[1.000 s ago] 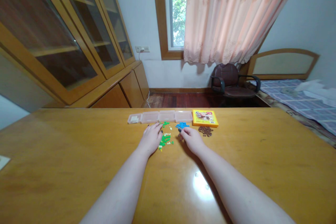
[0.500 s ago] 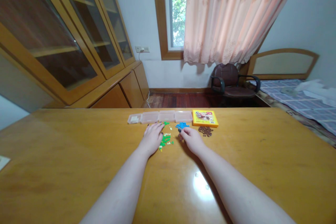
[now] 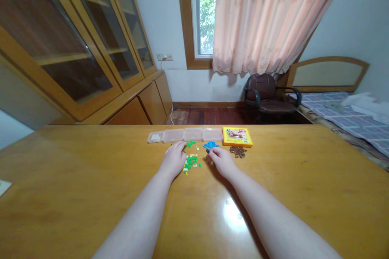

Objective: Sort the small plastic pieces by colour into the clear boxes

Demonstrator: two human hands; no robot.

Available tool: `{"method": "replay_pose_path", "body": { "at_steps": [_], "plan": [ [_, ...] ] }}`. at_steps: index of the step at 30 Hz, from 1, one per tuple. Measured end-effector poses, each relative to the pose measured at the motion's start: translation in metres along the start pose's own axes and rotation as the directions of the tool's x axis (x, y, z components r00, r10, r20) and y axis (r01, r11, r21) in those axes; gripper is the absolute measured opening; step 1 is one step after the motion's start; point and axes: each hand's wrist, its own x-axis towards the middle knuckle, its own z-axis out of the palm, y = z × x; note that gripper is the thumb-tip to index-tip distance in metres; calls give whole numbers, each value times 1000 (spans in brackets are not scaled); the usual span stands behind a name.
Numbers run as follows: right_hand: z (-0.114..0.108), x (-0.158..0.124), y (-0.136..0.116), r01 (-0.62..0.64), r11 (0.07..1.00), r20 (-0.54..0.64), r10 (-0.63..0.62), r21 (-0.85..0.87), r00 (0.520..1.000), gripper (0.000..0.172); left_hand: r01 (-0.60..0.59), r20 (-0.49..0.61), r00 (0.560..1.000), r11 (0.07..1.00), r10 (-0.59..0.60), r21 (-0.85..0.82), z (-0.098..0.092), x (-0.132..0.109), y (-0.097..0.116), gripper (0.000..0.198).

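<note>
My R grip (image 3: 223, 162) is pinched tight, thumb to fingertips, low over the bench (image 3: 91, 178), just this side of the heap of small bright-blue plastic pcs (image 3: 210, 145); dark spot at the tips could be a nail or a tiny pc, so can't tell if I've got hold of anything. My L grip (image 3: 174, 159) rests palm down, fingers loosely bent, tips at the small spread of bright-green plastic pcs (image 3: 191, 144), thumb beside the bigger mixed heap of green & cream plastic pcs (image 3: 190, 162); undersides hidden, so can't tell if a pc is held there either

Progress, my judgement: colours partly separated. Done: blue has its own heap, and the small dark-brown plastic pcs (image 3: 238, 152) have theirs, R of the blue, just in front of the flat yellow printed cardboard box (image 3: 237, 136). Green spread at my L tips looks prob part-done. Left over: green & cream lying together in the mixed heap, w/ a loose cream plastic pc (image 3: 197, 148) btwn that heap and the green spread

Behind it all, row of four shallow clear plastic trays (image 3: 193, 134) along the far side, L of the box; leftmost has a pale rectangular item (image 3: 156, 137), too small to make out
</note>
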Motion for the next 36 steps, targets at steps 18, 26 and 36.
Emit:
{"method": "replay_pose_path", "body": {
  "at_steps": [18, 26, 36],
  "plan": [
    [-2, -1, -4, 0, 1000, 19, 0, 2, 1000, 25, -73, 65, 995, 996, 77, -56, 2, 0, 0, 43],
    [0, -1, -1, 8, 1000, 18, -8, 2, 1000, 26, 73, 45, 996, 997, -74, 34, 2, 1, -5, 40],
    [0, 0, 1, 11, 1000, 9, -11, -24, 1000, 25, 44, 13, 999, 999, -44, -15, -3, 2, -4, 38]
  ]
}}
